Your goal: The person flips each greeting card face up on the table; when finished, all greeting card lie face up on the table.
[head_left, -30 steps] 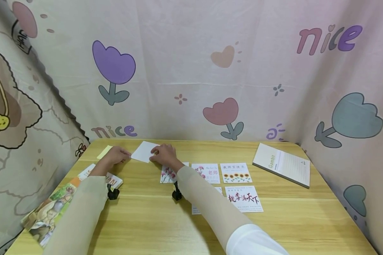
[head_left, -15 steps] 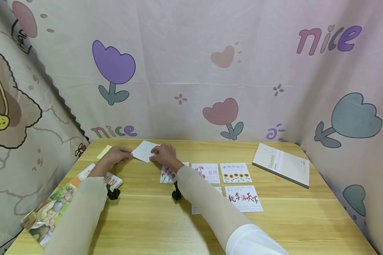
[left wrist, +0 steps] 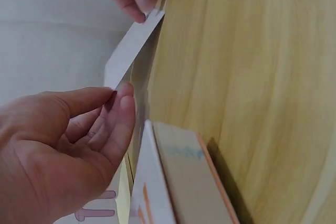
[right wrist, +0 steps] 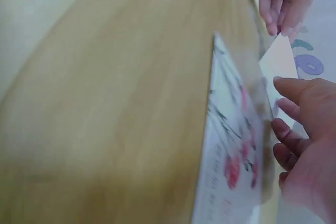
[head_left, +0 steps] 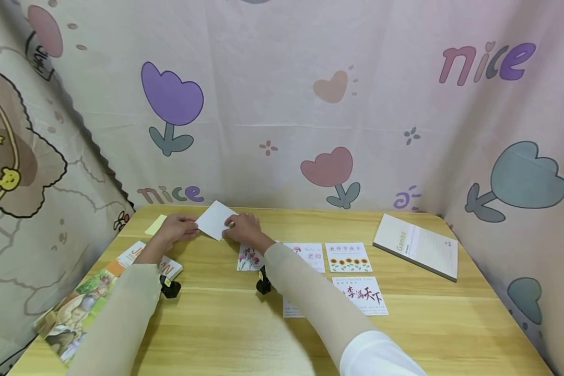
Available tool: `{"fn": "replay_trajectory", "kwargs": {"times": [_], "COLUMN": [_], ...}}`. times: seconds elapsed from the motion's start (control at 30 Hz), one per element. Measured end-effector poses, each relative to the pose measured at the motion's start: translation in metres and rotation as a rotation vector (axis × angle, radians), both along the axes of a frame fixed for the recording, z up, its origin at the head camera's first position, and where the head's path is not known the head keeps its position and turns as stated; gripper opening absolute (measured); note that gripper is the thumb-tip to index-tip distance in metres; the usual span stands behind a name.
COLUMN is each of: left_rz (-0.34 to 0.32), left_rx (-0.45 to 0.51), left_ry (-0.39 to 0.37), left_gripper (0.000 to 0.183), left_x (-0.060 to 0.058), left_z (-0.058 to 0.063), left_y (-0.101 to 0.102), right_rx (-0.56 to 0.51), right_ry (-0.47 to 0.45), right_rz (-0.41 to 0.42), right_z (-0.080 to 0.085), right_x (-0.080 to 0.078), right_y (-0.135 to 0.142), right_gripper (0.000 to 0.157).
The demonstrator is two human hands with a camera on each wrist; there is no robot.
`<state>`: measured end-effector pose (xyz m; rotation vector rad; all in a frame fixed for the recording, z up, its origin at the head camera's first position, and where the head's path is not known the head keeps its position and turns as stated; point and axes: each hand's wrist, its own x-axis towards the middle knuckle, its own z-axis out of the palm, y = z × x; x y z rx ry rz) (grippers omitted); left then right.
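A blank white card (head_left: 216,220) is held up between my two hands over the far left part of the table. My left hand (head_left: 176,230) pinches its left corner between thumb and fingers, as the left wrist view shows at the card's edge (left wrist: 131,48). On the card's right side, my right hand (head_left: 244,228) pinches it with thumb and fingertips. Just below the right hand lies a card with pink flowers (head_left: 250,258), partly covered by the wrist. The card's other face is hidden in the head view.
More printed cards lie to the right, among them a sunflower card (head_left: 348,257) and one with red lettering (head_left: 364,296). A Gambit notebook (head_left: 418,245) rests at the far right. Near the left arm are a thick illustrated book (head_left: 82,308) and a yellow paper pad (head_left: 155,224).
The white card has tilted up slightly, its top corner now higher against the curtain. Both hands keep their grip, and the whole head view has shifted a little.
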<state>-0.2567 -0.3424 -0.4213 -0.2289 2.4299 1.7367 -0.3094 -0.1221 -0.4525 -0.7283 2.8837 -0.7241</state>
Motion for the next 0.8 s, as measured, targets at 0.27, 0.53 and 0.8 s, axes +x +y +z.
{"fn": "replay_trajectory", "kwargs": {"times": [0.27,0.53,0.8], "left_rz": [0.003,-0.038,-0.117], "left_rx": [-0.022,-0.014,0.011], "left_ry": [0.108,0.195,0.239], "left_gripper": [0.042,0.041,0.04], "left_x": [0.0,0.017,0.035], "left_z": [0.001,0.02,0.035], "left_y": [0.007,0.024,0.055], "right_rx": [-0.063,-0.219,-0.393], "right_ry": [0.121,0.162,0.149], "right_rz": [0.091,0.099,0.06], "right_z": [0.018,0.043,0.063], "right_x": [0.001,0.004,0.014], "right_y": [0.015,0.044,0.074], "right_gripper": [0.026,0.026,0.029]}}
